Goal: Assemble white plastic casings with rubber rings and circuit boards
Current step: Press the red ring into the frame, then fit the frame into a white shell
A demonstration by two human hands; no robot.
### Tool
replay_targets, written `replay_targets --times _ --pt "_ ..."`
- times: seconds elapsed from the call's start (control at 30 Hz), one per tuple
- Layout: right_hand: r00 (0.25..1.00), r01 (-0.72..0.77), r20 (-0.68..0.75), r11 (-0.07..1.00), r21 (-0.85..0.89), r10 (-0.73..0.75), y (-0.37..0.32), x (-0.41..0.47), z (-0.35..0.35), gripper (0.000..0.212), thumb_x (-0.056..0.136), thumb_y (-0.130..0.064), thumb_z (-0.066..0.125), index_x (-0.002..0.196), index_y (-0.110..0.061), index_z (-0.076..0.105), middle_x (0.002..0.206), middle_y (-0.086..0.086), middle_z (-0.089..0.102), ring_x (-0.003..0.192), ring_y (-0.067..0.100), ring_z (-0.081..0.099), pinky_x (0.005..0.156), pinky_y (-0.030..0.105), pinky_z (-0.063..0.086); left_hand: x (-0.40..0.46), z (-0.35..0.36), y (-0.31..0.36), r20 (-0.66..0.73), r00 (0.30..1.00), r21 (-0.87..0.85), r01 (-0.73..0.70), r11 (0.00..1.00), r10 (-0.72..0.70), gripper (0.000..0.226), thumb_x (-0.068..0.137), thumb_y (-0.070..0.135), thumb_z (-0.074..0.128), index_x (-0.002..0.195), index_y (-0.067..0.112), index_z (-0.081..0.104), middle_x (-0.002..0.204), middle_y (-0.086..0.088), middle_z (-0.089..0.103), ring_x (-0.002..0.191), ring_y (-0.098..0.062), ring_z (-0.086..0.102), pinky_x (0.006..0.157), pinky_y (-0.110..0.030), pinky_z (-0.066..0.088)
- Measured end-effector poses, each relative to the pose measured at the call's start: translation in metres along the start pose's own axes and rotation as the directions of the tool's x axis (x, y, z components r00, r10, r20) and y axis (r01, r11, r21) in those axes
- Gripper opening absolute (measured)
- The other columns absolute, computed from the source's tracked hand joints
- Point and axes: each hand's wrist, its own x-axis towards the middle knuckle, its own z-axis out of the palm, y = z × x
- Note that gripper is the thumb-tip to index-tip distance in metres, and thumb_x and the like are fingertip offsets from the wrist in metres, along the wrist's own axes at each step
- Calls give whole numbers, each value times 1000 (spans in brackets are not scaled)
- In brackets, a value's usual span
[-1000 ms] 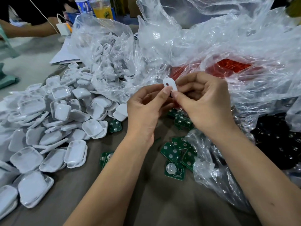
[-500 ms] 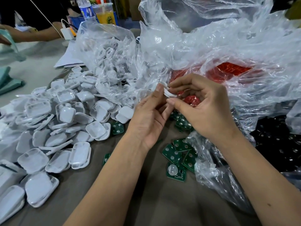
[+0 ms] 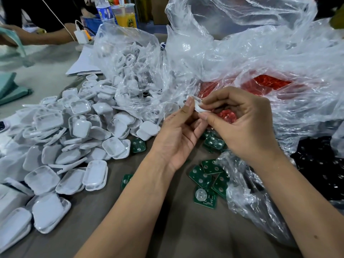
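A small white plastic casing (image 3: pixel 197 107) is held between both hands above the table, tilted on its side. My left hand (image 3: pixel 178 133) pinches its left edge with thumb and fingertips. My right hand (image 3: pixel 243 125) grips its right edge, fingers curled. A heap of white casings (image 3: pixel 74 138) covers the left of the table. Green circuit boards (image 3: pixel 206 177) lie loose below my hands. Red parts (image 3: pixel 268 84) show through a clear bag behind my right hand; whether these are the rubber rings I cannot tell.
Large clear plastic bags (image 3: pixel 232 53) fill the back and right, one holding more white parts (image 3: pixel 130 62). Black parts (image 3: pixel 320 164) lie in a bag at the right. Another person's arm (image 3: pixel 42 37), a bottle (image 3: pixel 104 10) and a drink cup (image 3: pixel 125 15) are at the far left.
The casing stood upright between my fingertips a second ago; now it is turned on its side and lower, and my left fingers have straightened along its edge.
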Motion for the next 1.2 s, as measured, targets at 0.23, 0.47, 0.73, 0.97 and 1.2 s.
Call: replay_targets --times 0.23,0.47,0.73,0.97,1.2 --pt "999 -7 -31 1000 19 7 -2 0 1 23 81 -5 88 99 -14 76 93 -7 77 88 13 76 78 23 60 4 2 -2 36 999 -23 -8 1000 9 17 85 20 72 94 6 71 92 -12 71 79 -15 70 71 -23 62" --pt "994 8 109 978 -209 16 -14 8 -9 24 81 -9 88 101 -15 77 93 -13 75 87 1 73 81 22 61 8 -3 -6 2 1000 15 0 1000 0 19 87 24 71 92 6 77 95 -11 72 83 -14 69 79 -23 59" --pt "932 -118 324 980 -160 165 -35 35 -34 11 88 -15 83 98 -11 78 85 -6 78 77 8 76 78 28 64 3 7 -3 43 998 -62 52 997 -49 20 91 17 64 95 8 80 103 -14 74 84 -19 73 74 -21 61" --pt "957 -281 -153 914 -292 245 4 138 -85 17 94 -24 75 81 -13 74 75 6 77 68 20 77 62 32 62 3 5 -2 -43 996 -109 67 992 -72 40 82 23 74 115 2 68 108 -20 72 83 -27 72 68 -23 61" --pt "837 -218 -109 144 -965 536 121 195 -165 25 95 2 51 112 10 67 89 23 59 76 36 58 69 35 48 7 12 -3 -75 993 -49 85 995 -89 30 79 29 71 97 6 77 102 -13 75 79 -24 72 66 -22 60"
